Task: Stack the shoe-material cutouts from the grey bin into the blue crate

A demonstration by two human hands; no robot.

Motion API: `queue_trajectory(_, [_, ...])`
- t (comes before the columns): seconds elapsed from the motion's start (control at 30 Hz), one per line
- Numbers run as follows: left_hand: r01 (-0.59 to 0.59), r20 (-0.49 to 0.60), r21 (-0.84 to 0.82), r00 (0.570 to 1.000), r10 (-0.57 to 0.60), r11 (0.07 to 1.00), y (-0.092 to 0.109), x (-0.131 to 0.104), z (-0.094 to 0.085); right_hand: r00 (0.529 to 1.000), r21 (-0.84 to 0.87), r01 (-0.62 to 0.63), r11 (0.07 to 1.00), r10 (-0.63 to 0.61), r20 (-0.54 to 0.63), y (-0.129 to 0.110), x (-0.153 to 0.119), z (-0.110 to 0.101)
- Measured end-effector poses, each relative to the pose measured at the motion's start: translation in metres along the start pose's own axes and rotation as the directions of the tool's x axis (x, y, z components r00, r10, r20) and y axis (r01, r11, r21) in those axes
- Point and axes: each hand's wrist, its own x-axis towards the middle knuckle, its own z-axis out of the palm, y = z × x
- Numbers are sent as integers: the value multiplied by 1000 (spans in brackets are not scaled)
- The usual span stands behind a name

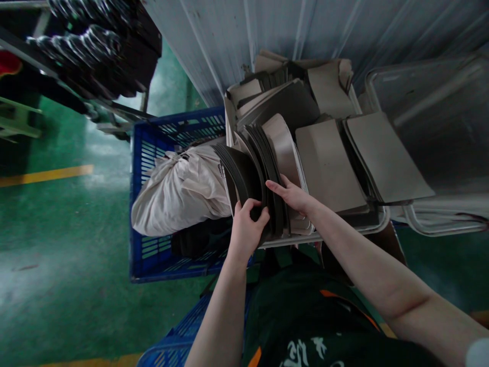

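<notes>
A row of dark sheets with rounded edges [244,171] stands on edge at the near left of a white tray [273,243]. With fingers and thumb curled, my left hand [246,221] grips the near edge of some of these dark sheets. My right hand [292,196] rests against the sheets just to the right, its fingers stretched out and pointing left. Beside it stands a pale rounded sheet [281,137]. Parts of the fingertips are hidden among the sheets.
A blue crate [133,204] at left holds a white cloth bundle [179,193]. Flat grey sheets [328,165] lie right of my hands, near a clear plastic bin [431,97]. Behind is a corrugated metal wall [225,41]; a rack with dark hanging pieces [133,56] stands upper left.
</notes>
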Motion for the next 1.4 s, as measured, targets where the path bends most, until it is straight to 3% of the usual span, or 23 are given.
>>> queue_trajectory(0.33, [-8,-12,0,1000,8,1000,0,0,1,1000,-15,6,1000,-7,-11,0,0,0])
queue_trajectory(0.53, [-71,-73,-46,995,68,996,3,-2,3,1000,-46,-5,999,4,-22,3,3,-3])
queue_trajectory(0.67, [-123,-9,61,992,123,991,9,-2,4,1000,-31,9,999,-10,-17,4,3,-4])
queue_trajectory(0.9, [-65,-11,76,998,66,995,17,-1,11,1000,-24,21,999,-21,-12,7,4,-6])
queue_trajectory(1.4, [-78,4,47,997,78,996,12,2,11,999,-14,38,999,-38,-2,10,7,-10])
